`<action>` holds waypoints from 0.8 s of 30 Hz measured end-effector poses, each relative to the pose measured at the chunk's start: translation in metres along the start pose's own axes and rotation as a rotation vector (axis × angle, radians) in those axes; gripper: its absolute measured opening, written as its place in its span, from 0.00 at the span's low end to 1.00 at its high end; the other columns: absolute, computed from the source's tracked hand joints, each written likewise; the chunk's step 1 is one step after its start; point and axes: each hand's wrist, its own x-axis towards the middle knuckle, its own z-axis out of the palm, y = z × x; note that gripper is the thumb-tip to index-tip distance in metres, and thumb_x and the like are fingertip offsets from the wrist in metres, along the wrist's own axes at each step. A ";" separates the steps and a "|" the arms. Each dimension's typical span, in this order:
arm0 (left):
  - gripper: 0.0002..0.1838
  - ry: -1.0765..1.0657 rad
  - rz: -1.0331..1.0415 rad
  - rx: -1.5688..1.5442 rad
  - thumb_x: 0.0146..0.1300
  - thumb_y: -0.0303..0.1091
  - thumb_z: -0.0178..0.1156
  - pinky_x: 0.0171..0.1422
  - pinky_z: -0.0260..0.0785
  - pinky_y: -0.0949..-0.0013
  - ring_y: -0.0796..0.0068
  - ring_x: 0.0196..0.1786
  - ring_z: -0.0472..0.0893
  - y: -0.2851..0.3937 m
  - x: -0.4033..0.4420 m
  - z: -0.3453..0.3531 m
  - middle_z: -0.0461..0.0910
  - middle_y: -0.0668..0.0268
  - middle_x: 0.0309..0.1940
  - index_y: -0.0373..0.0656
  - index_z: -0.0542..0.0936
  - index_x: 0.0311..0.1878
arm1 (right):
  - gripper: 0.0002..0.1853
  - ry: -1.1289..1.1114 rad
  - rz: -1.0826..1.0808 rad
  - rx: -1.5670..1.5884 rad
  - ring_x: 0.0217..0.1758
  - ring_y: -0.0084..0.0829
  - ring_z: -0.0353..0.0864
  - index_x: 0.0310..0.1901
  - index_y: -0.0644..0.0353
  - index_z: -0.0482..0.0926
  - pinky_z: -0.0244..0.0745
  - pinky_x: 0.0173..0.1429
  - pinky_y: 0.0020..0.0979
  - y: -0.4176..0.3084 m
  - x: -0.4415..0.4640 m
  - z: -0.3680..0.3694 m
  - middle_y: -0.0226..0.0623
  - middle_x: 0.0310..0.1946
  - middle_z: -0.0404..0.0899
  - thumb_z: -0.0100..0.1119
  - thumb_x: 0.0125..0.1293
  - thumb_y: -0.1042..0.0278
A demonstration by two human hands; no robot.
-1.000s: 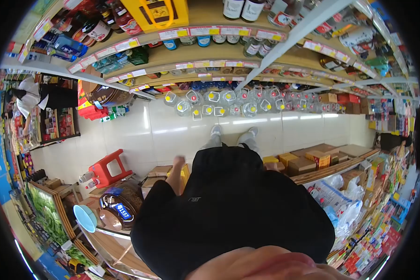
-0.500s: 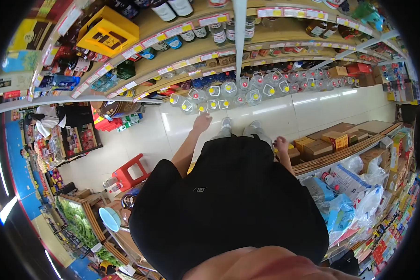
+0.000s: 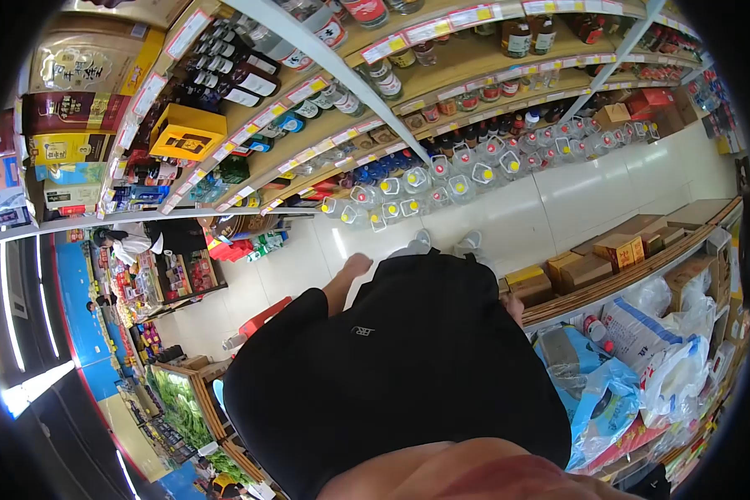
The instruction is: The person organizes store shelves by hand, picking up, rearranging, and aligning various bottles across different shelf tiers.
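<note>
My left hand [image 3: 358, 265] hangs over the floor at the left of my black shirt [image 3: 392, 358], with its fingers curled in and nothing visible in them. At the right side of the shirt is my right hand [image 3: 514, 308], close to a cardboard box [image 3: 531, 286] by the low shelf edge. Its fingers are small and partly hidden, so their pose is unclear. Beyond my shoes, large clear bottles [image 3: 483, 173] with yellow and red caps stand in rows on the floor.
Shelves of bottles [image 3: 517, 40] curve across the top, with a yellow carton [image 3: 188, 132] at the left. Plastic bags [image 3: 602, 404] lie at the lower right. A red stool [image 3: 264, 317] is partly hidden at the left. Another person [image 3: 129, 242] stands farther left.
The view has turned, showing more shelf cartons at the left. My left hand came forward, then drew back towards my body. My right hand came into view and is now nearer the shirt.
</note>
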 end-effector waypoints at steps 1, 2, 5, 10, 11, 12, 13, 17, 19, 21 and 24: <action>0.09 0.091 0.075 0.095 0.61 0.36 0.59 0.51 0.80 0.51 0.52 0.48 0.86 0.013 0.001 -0.022 0.86 0.54 0.37 0.44 0.86 0.35 | 0.11 -0.007 0.039 0.113 0.22 0.32 0.78 0.36 0.61 0.81 0.70 0.23 0.33 0.001 0.006 -0.004 0.35 0.23 0.77 0.57 0.71 0.62; 0.11 0.122 0.044 0.003 0.63 0.39 0.58 0.52 0.79 0.49 0.50 0.48 0.85 0.017 0.014 -0.033 0.86 0.53 0.39 0.43 0.85 0.36 | 0.09 -0.064 0.070 0.299 0.24 0.31 0.79 0.47 0.62 0.79 0.70 0.25 0.30 -0.001 0.020 -0.011 0.37 0.28 0.79 0.58 0.72 0.66; 0.18 0.255 -0.042 -0.235 0.69 0.45 0.53 0.55 0.76 0.44 0.44 0.50 0.84 0.056 0.041 -0.089 0.86 0.49 0.45 0.41 0.85 0.40 | 0.14 0.181 -0.086 0.355 0.31 0.35 0.82 0.56 0.63 0.75 0.76 0.32 0.33 -0.063 -0.019 -0.017 0.45 0.41 0.82 0.57 0.72 0.69; 0.23 0.329 -0.019 -0.365 0.70 0.52 0.54 0.60 0.75 0.46 0.44 0.54 0.84 0.116 0.067 -0.174 0.86 0.48 0.49 0.42 0.86 0.51 | 0.26 0.288 0.086 0.559 0.46 0.49 0.84 0.65 0.66 0.70 0.81 0.49 0.46 -0.016 0.067 -0.086 0.53 0.59 0.77 0.61 0.69 0.62; 0.24 0.357 -0.036 -0.376 0.70 0.53 0.55 0.61 0.76 0.48 0.45 0.55 0.84 0.130 0.064 -0.184 0.86 0.48 0.50 0.43 0.85 0.53 | 0.28 0.375 0.129 0.510 0.48 0.52 0.84 0.66 0.66 0.70 0.81 0.52 0.49 -0.019 0.067 -0.087 0.53 0.61 0.77 0.62 0.68 0.61; 0.24 0.309 -0.026 -0.360 0.70 0.53 0.56 0.61 0.76 0.49 0.46 0.56 0.84 0.143 0.058 -0.192 0.86 0.48 0.51 0.43 0.85 0.54 | 0.30 0.456 0.112 0.542 0.51 0.53 0.83 0.64 0.70 0.72 0.81 0.55 0.49 -0.020 0.069 -0.083 0.51 0.59 0.79 0.63 0.66 0.57; 0.24 0.261 -0.013 -0.334 0.70 0.53 0.57 0.62 0.76 0.50 0.46 0.56 0.84 0.150 0.055 -0.206 0.86 0.48 0.52 0.44 0.85 0.56 | 0.30 0.465 0.100 0.493 0.51 0.52 0.83 0.62 0.72 0.73 0.81 0.55 0.48 -0.013 0.061 -0.081 0.51 0.58 0.80 0.63 0.66 0.57; 0.25 0.245 0.035 -0.369 0.69 0.53 0.59 0.64 0.75 0.50 0.48 0.60 0.83 0.143 0.063 -0.226 0.84 0.51 0.57 0.44 0.84 0.58 | 0.29 0.514 0.080 0.367 0.54 0.49 0.83 0.57 0.80 0.76 0.80 0.60 0.45 -0.066 0.024 -0.059 0.56 0.56 0.81 0.61 0.65 0.58; 0.25 0.304 0.055 -0.318 0.69 0.53 0.56 0.61 0.75 0.49 0.47 0.57 0.83 0.141 0.050 -0.233 0.85 0.49 0.54 0.41 0.84 0.54 | 0.30 0.495 0.055 0.354 0.55 0.50 0.83 0.58 0.80 0.75 0.80 0.61 0.46 -0.058 0.038 -0.064 0.58 0.58 0.81 0.61 0.65 0.57; 0.24 0.354 0.052 -0.264 0.70 0.53 0.55 0.58 0.76 0.48 0.46 0.54 0.84 0.121 0.054 -0.212 0.85 0.49 0.50 0.41 0.86 0.49 | 0.32 0.516 0.050 0.360 0.56 0.53 0.83 0.57 0.81 0.75 0.79 0.62 0.48 -0.056 0.040 -0.063 0.61 0.59 0.79 0.62 0.65 0.56; 0.23 0.218 0.063 -0.126 0.68 0.50 0.55 0.59 0.75 0.44 0.42 0.53 0.83 0.080 0.064 -0.170 0.85 0.44 0.49 0.38 0.87 0.46 | 0.31 0.577 0.065 0.329 0.56 0.55 0.83 0.57 0.80 0.76 0.79 0.63 0.48 -0.077 0.009 -0.052 0.62 0.59 0.79 0.62 0.64 0.56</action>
